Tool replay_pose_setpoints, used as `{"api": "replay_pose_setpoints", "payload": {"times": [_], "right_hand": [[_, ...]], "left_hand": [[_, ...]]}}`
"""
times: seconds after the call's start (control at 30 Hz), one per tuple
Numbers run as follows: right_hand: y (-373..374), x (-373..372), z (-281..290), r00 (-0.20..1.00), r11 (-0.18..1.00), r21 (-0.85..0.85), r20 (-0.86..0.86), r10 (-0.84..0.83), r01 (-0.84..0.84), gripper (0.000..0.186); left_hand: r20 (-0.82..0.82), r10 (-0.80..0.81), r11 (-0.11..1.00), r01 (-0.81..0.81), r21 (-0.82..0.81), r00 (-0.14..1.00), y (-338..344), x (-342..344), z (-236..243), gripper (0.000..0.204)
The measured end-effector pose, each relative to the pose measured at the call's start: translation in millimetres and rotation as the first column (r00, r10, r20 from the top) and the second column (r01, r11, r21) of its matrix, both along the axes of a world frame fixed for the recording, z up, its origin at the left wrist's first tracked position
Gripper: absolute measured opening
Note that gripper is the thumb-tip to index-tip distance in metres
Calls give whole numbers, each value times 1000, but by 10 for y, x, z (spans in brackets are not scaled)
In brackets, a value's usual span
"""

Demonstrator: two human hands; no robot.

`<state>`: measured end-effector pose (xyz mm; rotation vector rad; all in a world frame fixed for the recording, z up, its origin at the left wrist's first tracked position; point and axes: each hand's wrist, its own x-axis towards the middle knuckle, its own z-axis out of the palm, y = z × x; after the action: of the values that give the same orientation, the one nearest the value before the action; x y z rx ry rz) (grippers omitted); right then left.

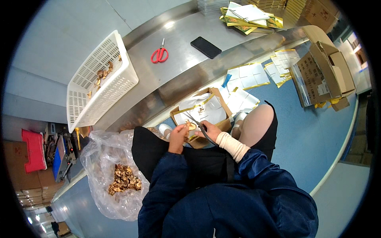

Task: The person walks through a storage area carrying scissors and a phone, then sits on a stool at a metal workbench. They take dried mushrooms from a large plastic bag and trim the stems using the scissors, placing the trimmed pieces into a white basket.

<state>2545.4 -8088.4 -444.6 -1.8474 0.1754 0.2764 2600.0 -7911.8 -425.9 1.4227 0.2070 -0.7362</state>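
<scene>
My left hand (178,136) is closed on a dried mushroom (191,126), its pale underside showing. In my right hand (211,131) I grip a pair of dark scissors (193,118), whose blades point away to the left, close to the mushroom. Below both hands, between my feet, stands a small open cardboard box (225,104) lined with white sheets, with small brown scraps (201,109) inside. To the left on the floor, a clear plastic bag (99,158) lies open, holding a heap of dried mushrooms (125,180).
Ahead is a metal worktable (180,33) bearing a white slotted basket (129,75) with some mushroom pieces, red-handled scissors (160,54), a black phone (206,47) and stacked packaging sheets (248,15). White cards (248,76) and an open carton (317,75) lie on the floor at right.
</scene>
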Motion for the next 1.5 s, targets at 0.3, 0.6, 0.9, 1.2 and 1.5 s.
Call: {"api": "replay_pose_setpoints", "payload": {"times": [0.3,0.6,0.9,1.2,1.5], "right_hand": [[24,-49,-20,961,962,-236,200,188,-139,52],[76,-152,-7,988,928,-337,-53,147,-156,57],[166,-220,-108,987,941,-299,-76,139,-155,63],[124,-176,-130,952,854,-429,-205,226,-295,67],[153,-209,-225,961,873,-404,-167,223,-273,68]], "left_hand": [[45,-341,922,324,209,939,189,321,172,20],[-95,-358,916,369,158,929,126,323,75,16],[-153,-437,833,462,305,887,80,237,37,16],[-161,-450,814,477,330,878,87,224,-190,19],[-195,-448,830,487,271,872,88,215,-176,15]]}}
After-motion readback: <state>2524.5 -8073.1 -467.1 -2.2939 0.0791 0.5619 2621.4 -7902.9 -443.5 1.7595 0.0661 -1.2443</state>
